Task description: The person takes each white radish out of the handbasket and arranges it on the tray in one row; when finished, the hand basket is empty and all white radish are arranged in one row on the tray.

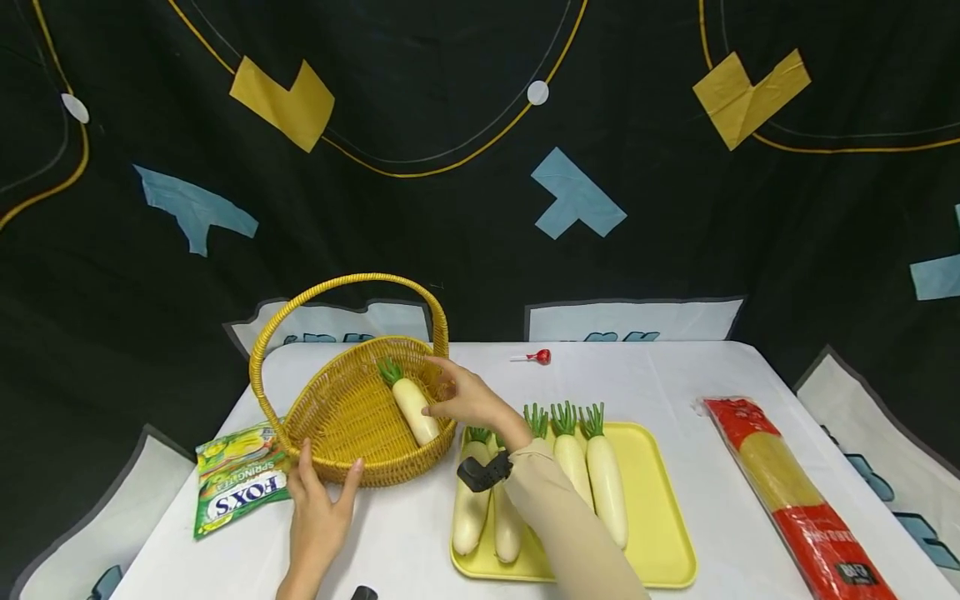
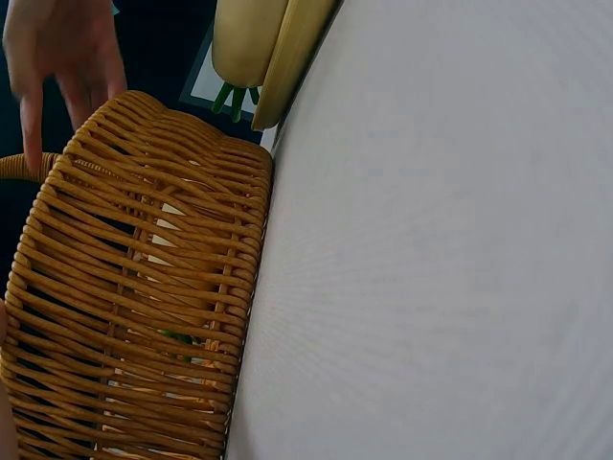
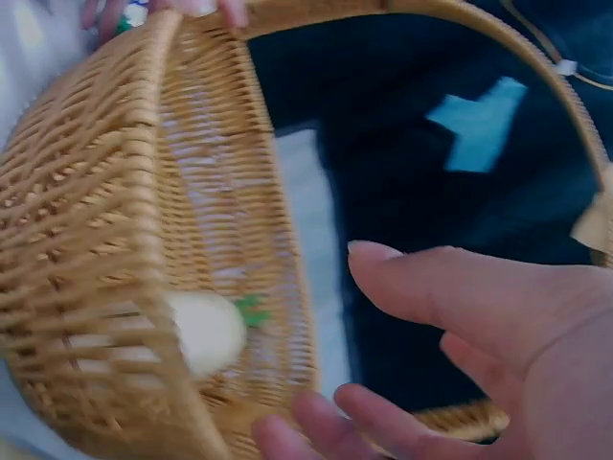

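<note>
A yellow wicker basket (image 1: 352, 417) with a tall arched handle stands at the left of the table. One white radish (image 1: 412, 408) with green stems lies inside it, along the right side. My right hand (image 1: 476, 400) is over the basket's right rim, fingers spread and nothing in its grasp; the right wrist view shows a gap between thumb and fingers. At the near left rim, my left hand (image 1: 321, 508) touches the basket with thumb and fingers spread apart. In the left wrist view, the basket's woven side (image 2: 144, 287) fills the left half.
Several white radishes (image 1: 607, 483) lie on a yellow tray (image 1: 663, 533), partly behind my right forearm. A green Fox's candy bag (image 1: 240, 483) lies left of the basket. A red lollipop (image 1: 542, 357) is at the back, and a long red noodle packet (image 1: 795, 500) lies on the right.
</note>
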The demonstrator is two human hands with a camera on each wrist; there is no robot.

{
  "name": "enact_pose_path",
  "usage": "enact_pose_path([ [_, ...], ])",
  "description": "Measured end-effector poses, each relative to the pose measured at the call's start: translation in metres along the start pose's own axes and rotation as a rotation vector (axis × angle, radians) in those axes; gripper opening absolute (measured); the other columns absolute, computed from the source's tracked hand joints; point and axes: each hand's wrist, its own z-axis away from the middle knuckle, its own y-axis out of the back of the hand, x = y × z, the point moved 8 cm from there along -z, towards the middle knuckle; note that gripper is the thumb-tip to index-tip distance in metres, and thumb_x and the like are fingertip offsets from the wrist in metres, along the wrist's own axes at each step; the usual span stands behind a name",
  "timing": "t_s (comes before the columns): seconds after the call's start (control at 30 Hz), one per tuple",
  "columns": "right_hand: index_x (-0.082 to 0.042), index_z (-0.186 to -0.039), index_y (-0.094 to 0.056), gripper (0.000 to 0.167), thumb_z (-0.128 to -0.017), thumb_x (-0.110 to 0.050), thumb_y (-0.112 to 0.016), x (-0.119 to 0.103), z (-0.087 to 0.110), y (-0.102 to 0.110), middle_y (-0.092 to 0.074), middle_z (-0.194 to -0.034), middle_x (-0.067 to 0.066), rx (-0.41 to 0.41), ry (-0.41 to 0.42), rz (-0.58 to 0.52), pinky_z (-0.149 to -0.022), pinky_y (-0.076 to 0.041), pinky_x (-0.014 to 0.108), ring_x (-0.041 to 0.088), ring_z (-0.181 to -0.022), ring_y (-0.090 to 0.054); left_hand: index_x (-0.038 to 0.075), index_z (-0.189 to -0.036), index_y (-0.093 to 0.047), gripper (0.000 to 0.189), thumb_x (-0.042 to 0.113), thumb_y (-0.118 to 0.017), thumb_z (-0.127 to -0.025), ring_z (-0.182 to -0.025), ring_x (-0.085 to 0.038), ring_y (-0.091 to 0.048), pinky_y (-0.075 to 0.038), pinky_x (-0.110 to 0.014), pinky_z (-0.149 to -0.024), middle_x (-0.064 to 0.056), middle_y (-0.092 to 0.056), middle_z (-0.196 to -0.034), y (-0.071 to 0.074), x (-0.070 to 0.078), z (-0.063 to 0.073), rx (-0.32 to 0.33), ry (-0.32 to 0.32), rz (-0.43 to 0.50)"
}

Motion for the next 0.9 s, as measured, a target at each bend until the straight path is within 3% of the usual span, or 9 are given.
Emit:
enact_pose_path([
  [0.07,-0.021,-0.142,-0.029,0.075,-0.079,-0.013,-0.069,-0.002,-0.011,-0.011,-0.047,-0.131,0.016,-0.017,0.009,0.020,-0.083,-0.047,0.037,0.033,-0.116,-0.050,0.017,-0.145,0.013,0.092,0.061,-0.042,-0.086,-0.102,-0.061,-0.042,-0.043,-0.054,-0.063,-0.038,-0.006,-0.139,0.000,0.000,0.000,0.002,-0.002,0.004],
  [0.27,-0.021,-0.142,-0.028,0.075,-0.080,-0.016,-0.069,0.001,-0.030,-0.037,-0.041,-0.138,0.014,-0.020,-0.022,0.228,-0.093,-0.043,0.042,0.030,-0.128,-0.039,0.017,-0.145,0.014,0.092,0.061,-0.041,-0.086,-0.106,-0.061,-0.040,-0.041,-0.059,-0.070,-0.037,-0.005,-0.140,0.000,-0.001,0.002,-0.002,0.008,0.010],
  [0.4,-0.022,-0.142,-0.030,0.075,-0.078,-0.018,-0.070,0.006,-0.038,-0.047,-0.043,-0.135,0.016,0.007,-0.092,0.309,-0.085,-0.047,0.041,0.029,-0.123,-0.043,0.018,-0.145,0.013,0.091,0.060,-0.042,-0.086,-0.107,-0.061,-0.039,-0.040,-0.061,-0.072,-0.036,-0.006,-0.141,0.000,-0.001,0.001,0.007,0.006,0.015],
  [0.53,-0.020,-0.141,-0.031,0.077,-0.076,-0.013,-0.072,0.013,-0.045,-0.052,-0.045,-0.128,0.020,0.012,-0.172,0.316,-0.072,-0.049,0.037,0.028,-0.109,-0.050,0.019,-0.146,0.011,0.090,0.059,-0.043,-0.087,-0.108,-0.060,-0.039,-0.040,-0.062,-0.073,-0.035,-0.007,-0.141,0.001,-0.002,0.002,0.023,0.001,0.019],
  [0.6,-0.020,-0.141,-0.032,0.078,-0.074,-0.010,-0.071,0.016,-0.045,-0.054,-0.050,-0.120,0.020,0.007,-0.206,0.317,-0.064,-0.048,0.033,0.025,-0.094,-0.054,0.019,-0.146,0.011,0.089,0.058,-0.043,-0.087,-0.109,-0.061,-0.038,-0.040,-0.063,-0.074,-0.035,-0.007,-0.141,0.002,-0.002,0.003,0.023,0.001,0.021],
  [0.7,-0.019,-0.140,-0.034,0.078,-0.073,-0.007,-0.071,0.020,-0.046,-0.057,-0.055,-0.113,0.019,-0.006,-0.237,0.323,-0.060,-0.046,0.030,0.021,-0.081,-0.055,0.019,-0.146,0.011,0.090,0.060,-0.043,-0.086,-0.109,-0.060,-0.039,-0.041,-0.061,-0.073,-0.034,-0.007,-0.142,0.001,-0.001,0.003,0.010,0.006,0.019],
  [0.8,-0.019,-0.139,-0.036,0.077,-0.072,-0.008,-0.073,0.021,-0.046,-0.057,-0.058,-0.114,0.017,-0.019,-0.209,0.333,-0.062,-0.046,0.028,0.020,-0.085,-0.056,0.019,-0.145,0.011,0.090,0.060,-0.042,-0.086,-0.107,-0.060,-0.040,-0.042,-0.058,-0.070,-0.034,-0.007,-0.141,0.001,0.002,0.004,0.002,0.005,0.011],
  [0.9,-0.020,-0.139,-0.036,0.076,-0.073,-0.010,-0.072,0.020,-0.045,-0.056,-0.057,-0.119,0.016,-0.054,-0.183,0.259,-0.063,-0.047,0.026,0.019,-0.089,-0.057,0.019,-0.146,0.011,0.089,0.059,-0.042,-0.087,-0.107,-0.059,-0.041,-0.042,-0.057,-0.070,-0.034,-0.007,-0.141,0.002,0.002,0.004,0.005,0.006,0.007],
])
